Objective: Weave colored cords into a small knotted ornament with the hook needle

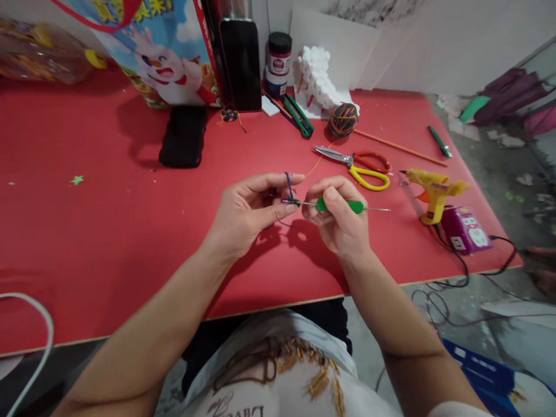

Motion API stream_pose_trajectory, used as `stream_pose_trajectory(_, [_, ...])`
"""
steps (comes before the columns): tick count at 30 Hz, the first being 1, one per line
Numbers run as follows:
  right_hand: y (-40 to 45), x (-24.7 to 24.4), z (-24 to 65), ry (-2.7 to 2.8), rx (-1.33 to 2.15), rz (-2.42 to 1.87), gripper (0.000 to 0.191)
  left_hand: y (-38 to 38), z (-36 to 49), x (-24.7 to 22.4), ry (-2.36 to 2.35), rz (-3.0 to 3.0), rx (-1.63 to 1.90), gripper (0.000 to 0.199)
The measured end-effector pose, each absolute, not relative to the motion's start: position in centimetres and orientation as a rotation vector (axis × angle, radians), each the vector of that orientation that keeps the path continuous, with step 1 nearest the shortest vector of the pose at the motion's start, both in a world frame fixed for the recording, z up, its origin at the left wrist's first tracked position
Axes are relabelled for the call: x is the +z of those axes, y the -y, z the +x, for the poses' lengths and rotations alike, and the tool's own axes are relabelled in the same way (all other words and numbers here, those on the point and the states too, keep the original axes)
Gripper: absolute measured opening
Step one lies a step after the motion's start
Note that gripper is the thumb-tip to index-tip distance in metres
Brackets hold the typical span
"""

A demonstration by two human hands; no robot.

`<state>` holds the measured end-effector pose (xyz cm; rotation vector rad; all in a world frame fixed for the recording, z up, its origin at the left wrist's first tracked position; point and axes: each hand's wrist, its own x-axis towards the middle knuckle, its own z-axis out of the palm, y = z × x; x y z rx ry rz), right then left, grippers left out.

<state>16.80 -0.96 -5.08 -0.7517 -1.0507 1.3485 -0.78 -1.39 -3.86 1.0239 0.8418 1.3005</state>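
Observation:
My left hand (252, 211) pinches a small dark piece of crochet (292, 202) between thumb and fingers. A blue strand of yarn stands up from it to the raised index finger. My right hand (341, 217) is closed on the green handle of a crochet hook (356, 207), whose metal shaft points left and meets the piece. Its other thin end sticks out to the right. An orange strand runs from near my left fingertips up towards a multicoloured yarn ball (343, 120). Fingers partly hide the small piece.
On the red table (108, 231), scissors (351, 162) lie beyond my right hand. A yellow glue gun (435, 191) and purple box (467, 230) with cables stand right. Behind are a black phone (183, 136), green cutter (297, 116), jar (278, 63) and gift bag (167, 58).

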Motion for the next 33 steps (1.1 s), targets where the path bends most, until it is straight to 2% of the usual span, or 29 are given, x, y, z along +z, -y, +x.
stream_pose_trajectory(10, [0.9, -5.3, 17.3, 1.043, 1.412, -0.758, 0.031, 1.3, -1.0, -3.9, -0.907, 1.18, 1.369, 0.033])
stream_pose_trajectory(14, [1.0, -5.7, 17.5, 1.175, 1.377, -0.645, 0.021, 1.3, -1.0, -3.6, -0.914, 1.219, 1.407, 0.032])
stream_pose_trajectory(26, [1.2, -5.5, 16.1, 1.003, 1.35, -0.685, 0.025, 1.2, -0.5, -4.1, -0.868, 0.969, 1.36, 0.047])
stream_pose_trajectory(33, [1.1, -5.7, 16.2, 0.986, 1.428, -0.701, 0.03, 1.2, -0.3, -4.3, -0.892, 0.974, 1.336, 0.046])
